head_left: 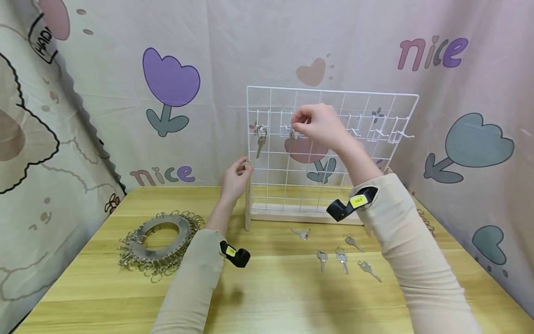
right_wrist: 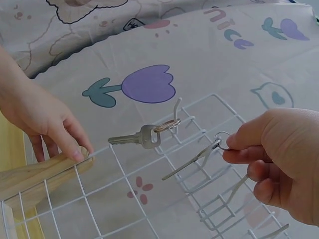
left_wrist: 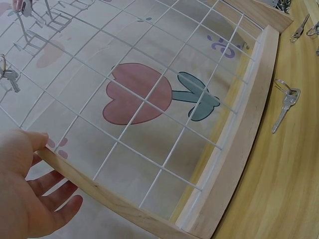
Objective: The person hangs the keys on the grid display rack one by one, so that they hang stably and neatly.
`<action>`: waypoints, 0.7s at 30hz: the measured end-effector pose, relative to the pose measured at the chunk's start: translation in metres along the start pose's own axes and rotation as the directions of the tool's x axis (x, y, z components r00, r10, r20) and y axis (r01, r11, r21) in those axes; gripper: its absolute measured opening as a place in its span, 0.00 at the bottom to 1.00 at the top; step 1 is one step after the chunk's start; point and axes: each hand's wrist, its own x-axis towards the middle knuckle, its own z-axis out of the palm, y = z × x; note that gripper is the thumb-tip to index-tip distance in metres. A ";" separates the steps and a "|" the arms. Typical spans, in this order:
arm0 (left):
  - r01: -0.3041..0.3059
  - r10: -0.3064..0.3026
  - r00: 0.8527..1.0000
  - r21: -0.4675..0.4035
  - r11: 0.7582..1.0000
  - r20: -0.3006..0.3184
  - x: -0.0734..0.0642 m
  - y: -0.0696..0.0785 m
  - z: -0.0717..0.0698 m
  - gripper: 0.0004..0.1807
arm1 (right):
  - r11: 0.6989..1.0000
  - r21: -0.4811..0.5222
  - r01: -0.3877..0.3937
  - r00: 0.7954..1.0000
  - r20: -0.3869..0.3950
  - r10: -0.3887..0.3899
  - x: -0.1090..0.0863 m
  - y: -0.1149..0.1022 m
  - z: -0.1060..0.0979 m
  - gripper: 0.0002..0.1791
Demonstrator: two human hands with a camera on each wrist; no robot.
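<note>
White wire rack (head_left: 333, 91), upright on the table (head_left: 271, 301). Left hand (head_left: 235, 181) grips its post (head_left: 248, 199), apparently for steadiness. Right hand (head_left: 319, 124) pinches one key (right_wrist: 199, 158) by its ring, seemingly leaving the blade free, near the hooks. One more key (right_wrist: 142, 138) hangs on a hook (right_wrist: 178, 105); five keys (head_left: 342, 257) lie on the table.

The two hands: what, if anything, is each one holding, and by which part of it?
The right hand pinches a key by its ring. The left hand grips the wooden side post of the wire rack, near its top.
</note>
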 end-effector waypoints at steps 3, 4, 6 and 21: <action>0.003 -0.003 1.000 0.003 1.000 0.002 0.000 0.001 0.000 0.26 | 1.000 -0.007 0.001 1.000 -0.004 -0.001 0.001 0.000 0.002 0.05; 0.003 -0.004 1.000 0.005 1.000 0.003 0.000 0.001 0.000 0.26 | 1.000 -0.012 0.000 1.000 -0.005 0.000 0.001 0.001 0.002 0.05; 0.002 -0.002 1.000 0.004 1.000 0.004 0.000 0.001 0.000 0.26 | 1.000 -0.020 0.000 1.000 -0.005 0.000 0.001 0.000 0.003 0.05; 0.007 -0.007 1.000 0.001 1.000 0.001 0.003 0.000 0.000 0.25 | 1.000 -0.008 0.000 1.000 0.003 0.000 0.000 0.000 0.006 0.05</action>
